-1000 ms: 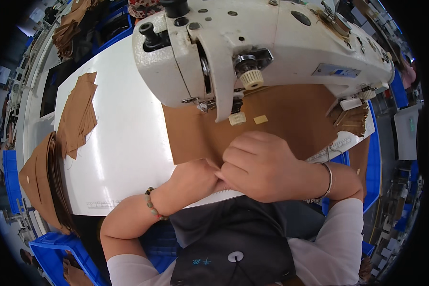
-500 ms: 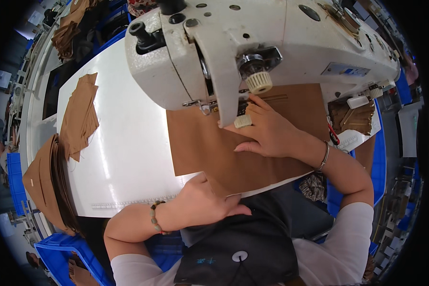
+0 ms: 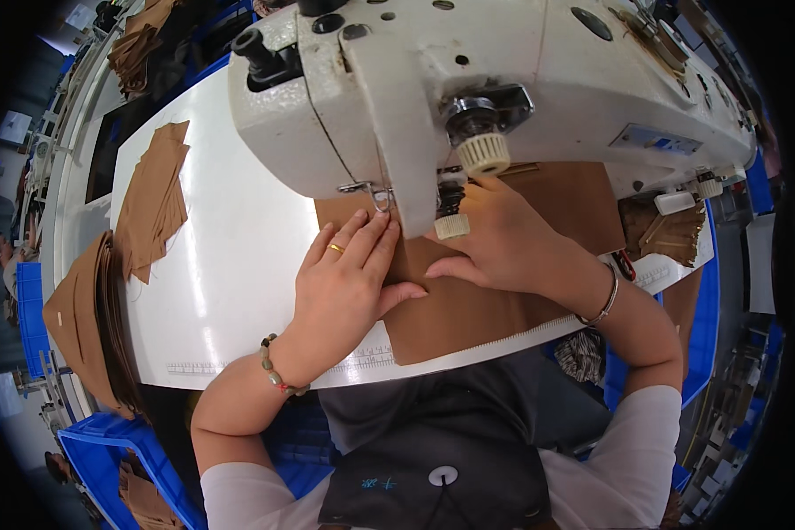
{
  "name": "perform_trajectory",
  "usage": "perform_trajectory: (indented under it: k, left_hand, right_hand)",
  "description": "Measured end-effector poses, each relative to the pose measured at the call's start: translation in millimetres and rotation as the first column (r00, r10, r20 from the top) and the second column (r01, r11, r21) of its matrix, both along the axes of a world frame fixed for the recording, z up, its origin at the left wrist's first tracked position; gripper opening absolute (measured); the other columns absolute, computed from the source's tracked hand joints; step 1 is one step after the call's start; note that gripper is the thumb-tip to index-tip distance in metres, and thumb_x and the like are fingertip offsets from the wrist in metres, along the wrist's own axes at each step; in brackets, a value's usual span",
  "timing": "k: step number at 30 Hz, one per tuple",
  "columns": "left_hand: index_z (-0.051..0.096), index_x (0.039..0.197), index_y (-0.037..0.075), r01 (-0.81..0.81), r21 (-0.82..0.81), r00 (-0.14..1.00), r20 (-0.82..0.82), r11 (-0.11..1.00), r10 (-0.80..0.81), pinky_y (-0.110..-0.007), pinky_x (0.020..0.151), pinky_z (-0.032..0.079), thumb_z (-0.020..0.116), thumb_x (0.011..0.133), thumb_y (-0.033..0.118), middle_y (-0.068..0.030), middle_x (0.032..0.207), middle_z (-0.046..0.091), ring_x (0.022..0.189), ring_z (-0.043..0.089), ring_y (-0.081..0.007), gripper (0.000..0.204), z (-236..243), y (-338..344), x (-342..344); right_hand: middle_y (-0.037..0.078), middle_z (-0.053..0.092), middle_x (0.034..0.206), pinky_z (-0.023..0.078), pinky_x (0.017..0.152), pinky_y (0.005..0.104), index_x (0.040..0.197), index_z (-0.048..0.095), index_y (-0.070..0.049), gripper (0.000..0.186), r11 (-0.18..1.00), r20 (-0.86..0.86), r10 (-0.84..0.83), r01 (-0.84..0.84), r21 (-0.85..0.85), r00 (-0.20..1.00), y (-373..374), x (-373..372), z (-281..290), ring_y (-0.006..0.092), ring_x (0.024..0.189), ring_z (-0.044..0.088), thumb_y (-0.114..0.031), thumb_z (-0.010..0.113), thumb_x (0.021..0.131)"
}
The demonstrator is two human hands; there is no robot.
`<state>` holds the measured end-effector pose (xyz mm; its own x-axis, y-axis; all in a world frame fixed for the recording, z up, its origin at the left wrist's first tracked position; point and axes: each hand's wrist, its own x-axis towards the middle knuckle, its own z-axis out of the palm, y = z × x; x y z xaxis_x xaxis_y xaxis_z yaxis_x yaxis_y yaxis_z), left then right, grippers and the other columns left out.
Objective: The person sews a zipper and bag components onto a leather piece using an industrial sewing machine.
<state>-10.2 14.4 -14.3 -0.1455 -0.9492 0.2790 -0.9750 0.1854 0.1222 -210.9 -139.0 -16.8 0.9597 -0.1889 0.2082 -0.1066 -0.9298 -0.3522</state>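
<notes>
A brown fabric panel (image 3: 468, 322) lies on the white table under the head of a white sewing machine (image 3: 556, 97). My left hand (image 3: 340, 287) rests flat on the panel's left part, fingers stretched toward the needle area and thumb out to the right. A yellow ring and a beaded bracelet are on this hand and wrist. Right of the needle area, my right hand (image 3: 499, 238) presses on the panel with its thumb apart. The machine's ribbed cream knob (image 3: 484, 154) and nearby parts hide some of its fingertips.
Several cut brown pieces (image 3: 155, 199) lie on the table at the left, beside a folded brown stack (image 3: 84, 327) at its edge. A blue bin (image 3: 132, 450) stands lower left. Gathered brown pieces (image 3: 662, 230) lie at the right. A printed ruler (image 3: 367, 358) runs along the front edge.
My left hand has moved from the panel's front edge up and left, unfolding flat beside the needle area. The panel's near-left part has shifted and turned. The right hand stays nearly in place.
</notes>
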Motion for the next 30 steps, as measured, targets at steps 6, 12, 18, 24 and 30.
perform_trajectory:
  k: [6,12,18,24,30]
  left_hand:
    - [0.069,0.123,-0.002,-0.015,0.017,1.0,0.028,1.0,0.014,-0.039,0.101,0.05,0.078,0.076,0.055,-0.0121,0.141,0.064,0.131,0.061,-0.0267,0.075,0,1,-1]
    - [0.069,0.12,-0.002,-0.006,0.042,0.999,0.048,0.999,0.004,-0.041,0.102,0.05,0.078,0.076,0.057,-0.0119,0.14,0.065,0.131,0.062,-0.0268,0.074,1,-3,1]
    - [0.07,0.119,-0.001,0.002,0.008,1.0,0.002,1.0,-0.002,-0.049,0.106,0.049,0.078,0.074,0.057,-0.013,0.131,0.068,0.125,0.064,-0.0313,0.074,2,-10,5]
    - [0.07,0.12,-0.001,0.013,0.013,1.0,0.022,1.0,-0.014,-0.05,0.106,0.048,0.078,0.073,0.058,-0.0129,0.13,0.068,0.124,0.064,-0.0325,0.075,3,-9,5]
    - [0.071,0.121,0.002,-0.07,-0.005,0.997,0.039,0.998,0.07,-0.048,0.106,0.047,0.076,0.077,0.056,-0.0102,0.128,0.069,0.125,0.064,-0.0316,0.07,-5,-9,-1]
  right_hand:
    - [0.019,0.068,0.125,0.04,0.113,0.0542,0.096,0.076,-0.002,0.043,0.997,0.049,-0.043,0.046,-0.06,0.998,11,7,4,0.0337,0.128,0.059,-0.043,0.078,0.082]
    - [0.018,0.068,0.122,0.041,0.112,0.0518,0.105,0.076,-0.001,0.047,0.994,0.038,-0.083,0.086,-0.066,0.996,10,8,-1,0.0335,0.126,0.059,-0.043,0.078,0.083]
    - [0.018,0.068,0.119,0.042,0.111,0.0496,0.112,0.075,0.0,0.051,0.993,0.093,-0.089,0.096,-0.075,0.992,5,14,-4,0.0321,0.124,0.06,-0.041,0.079,0.081]
    - [0.017,0.068,0.118,0.042,0.11,0.0471,0.11,0.076,0.001,0.051,0.995,0.128,-0.072,0.081,-0.063,0.989,3,13,-4,0.0319,0.122,0.06,-0.039,0.08,0.078]
    - [0.012,0.07,0.107,0.053,0.087,0.044,0.106,0.076,-0.005,0.045,0.968,0.175,-0.05,0.091,-0.234,0.983,11,-5,28,0.0299,0.1,0.067,-0.041,0.08,0.079]
